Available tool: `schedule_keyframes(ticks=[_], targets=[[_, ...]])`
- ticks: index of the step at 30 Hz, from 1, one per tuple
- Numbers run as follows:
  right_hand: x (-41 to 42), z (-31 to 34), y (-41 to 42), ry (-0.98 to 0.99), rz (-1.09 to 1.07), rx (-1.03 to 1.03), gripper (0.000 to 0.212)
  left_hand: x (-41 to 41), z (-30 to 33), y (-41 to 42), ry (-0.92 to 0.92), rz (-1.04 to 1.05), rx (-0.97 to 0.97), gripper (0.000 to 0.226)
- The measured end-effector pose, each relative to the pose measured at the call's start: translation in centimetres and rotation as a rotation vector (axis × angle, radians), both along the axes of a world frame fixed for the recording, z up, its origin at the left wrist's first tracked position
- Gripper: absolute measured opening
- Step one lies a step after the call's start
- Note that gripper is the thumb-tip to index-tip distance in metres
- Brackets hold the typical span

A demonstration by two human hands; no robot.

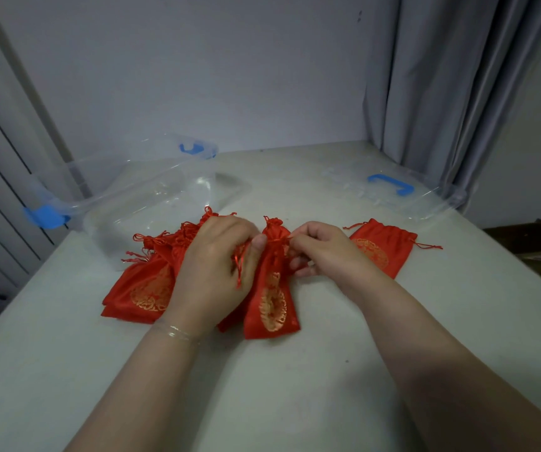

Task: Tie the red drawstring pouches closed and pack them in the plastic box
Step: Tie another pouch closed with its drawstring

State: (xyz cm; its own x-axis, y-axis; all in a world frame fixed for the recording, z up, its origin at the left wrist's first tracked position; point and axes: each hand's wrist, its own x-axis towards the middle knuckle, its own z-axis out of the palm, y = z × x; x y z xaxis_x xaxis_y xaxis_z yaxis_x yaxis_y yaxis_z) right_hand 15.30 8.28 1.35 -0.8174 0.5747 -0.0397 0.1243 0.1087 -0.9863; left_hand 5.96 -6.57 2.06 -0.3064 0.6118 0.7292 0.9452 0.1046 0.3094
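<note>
A red drawstring pouch point(274, 298) with a gold pattern lies in the middle of the table, its neck gathered. My left hand point(213, 272) pinches the red cord at the left of that neck, with a loose end hanging down. On the other side my right hand point(321, 251) pinches the cord at the right of the neck. A pile of several red pouches point(145, 282) lies under and left of my left hand. One flat pouch point(381, 247) lies apart on the right. The clear plastic box point(125, 203) with blue clips stands behind the pile and holds no pouches.
The box's clear lid point(393, 190) with a blue handle lies at the back right of the table. A grey curtain point(441, 86) hangs at the right. The table's left edge point(18, 291) runs close to the pile.
</note>
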Motion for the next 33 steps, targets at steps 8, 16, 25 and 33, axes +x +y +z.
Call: schedule_keyframes(ticks=[8,16,25,33], targets=[[-0.7,-1.2,-0.5,-0.030,0.015,0.409,0.022,1.4,0.1,0.4,-0.728,-0.171,0.053,0.029],[-0.1,-0.5,-2.1,0.143,0.054,0.462,0.014,0.8,0.3,0.3,-0.933,-0.074,-0.024,0.016],[0.5,0.1,-2.6,0.116,0.067,0.985,0.005,0.6,-0.7,0.4,-0.429,0.173,-0.145,0.014],[0.2,-0.3,-1.9,0.200,0.106,0.608,0.018,0.7,-0.4,0.5,-0.707,0.023,-0.032,0.008]])
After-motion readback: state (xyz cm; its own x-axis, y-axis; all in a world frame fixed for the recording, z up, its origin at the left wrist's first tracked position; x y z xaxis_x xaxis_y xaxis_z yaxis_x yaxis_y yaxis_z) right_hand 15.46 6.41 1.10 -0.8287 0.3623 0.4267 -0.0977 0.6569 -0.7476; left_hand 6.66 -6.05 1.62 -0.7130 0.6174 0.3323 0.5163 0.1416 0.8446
